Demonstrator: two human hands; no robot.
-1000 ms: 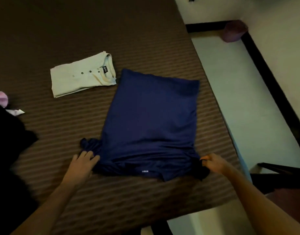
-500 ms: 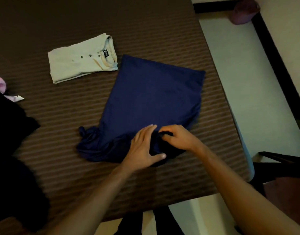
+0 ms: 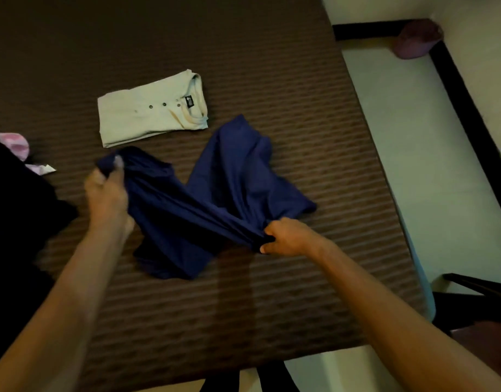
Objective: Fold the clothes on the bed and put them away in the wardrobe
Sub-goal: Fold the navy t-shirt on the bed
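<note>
A navy blue shirt (image 3: 215, 190) lies rumpled in the middle of the brown striped bed (image 3: 243, 66), stretched between my two hands. My left hand (image 3: 107, 196) grips one bunched end of it at the left, lifted off the cover. My right hand (image 3: 288, 236) grips the other bunched end nearer the bed's front edge. A cream buttoned shirt (image 3: 153, 108) lies folded just beyond the blue one, apart from it.
A pile of black clothing (image 3: 14, 216) covers the bed's left side, with a pink and white garment (image 3: 17, 145) beside it. Pale floor (image 3: 413, 165) runs along the right of the bed. A purple object (image 3: 416, 38) sits in the far corner.
The blue shirt lay flat and squared a second ago. Both hands met at its near edge, then pulled apart with it, so the cloth is now bunched and stretched between them.
</note>
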